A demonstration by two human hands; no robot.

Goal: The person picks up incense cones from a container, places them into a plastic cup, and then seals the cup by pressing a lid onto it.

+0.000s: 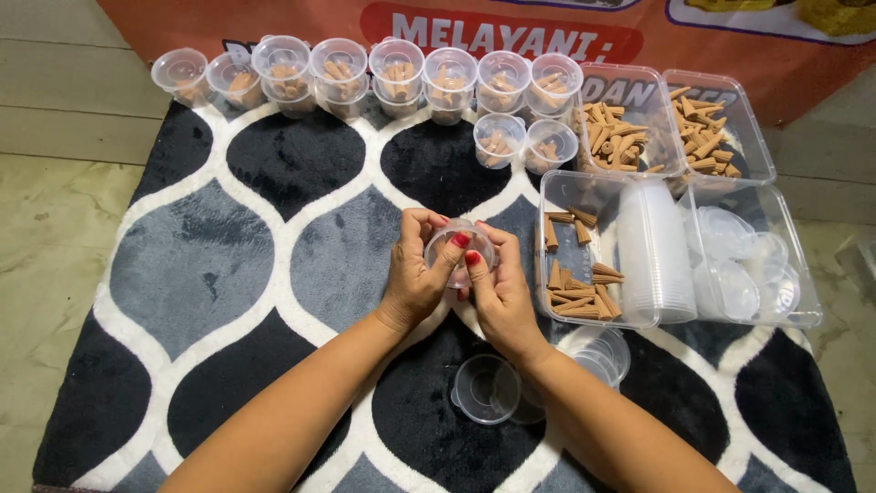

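Over a black-grey-white patterned rug point(228, 265), left hand point(415, 274) and right hand point(497, 288) both gripped one small clear plastic cup point(459, 248), ten filled cups point(399, 68) lined behind.

open rug point(274, 228) leftward; filled cups point(365, 73) ahead, trays point(639, 183) to the right

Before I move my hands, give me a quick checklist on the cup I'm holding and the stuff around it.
1. Cup held by both hands: ok, left hand and right hand wrap it above the rug.
2. Thumbs on top of the cup: ok, both press there.
3. Lid fully shut: cannot tell, fingers cover the rim.
4. Cones inside the cup: cannot tell.
5. Empty cups near the wrists: ok, lying on the rug.
6. Cone supply in the tray: ok, cones remain.
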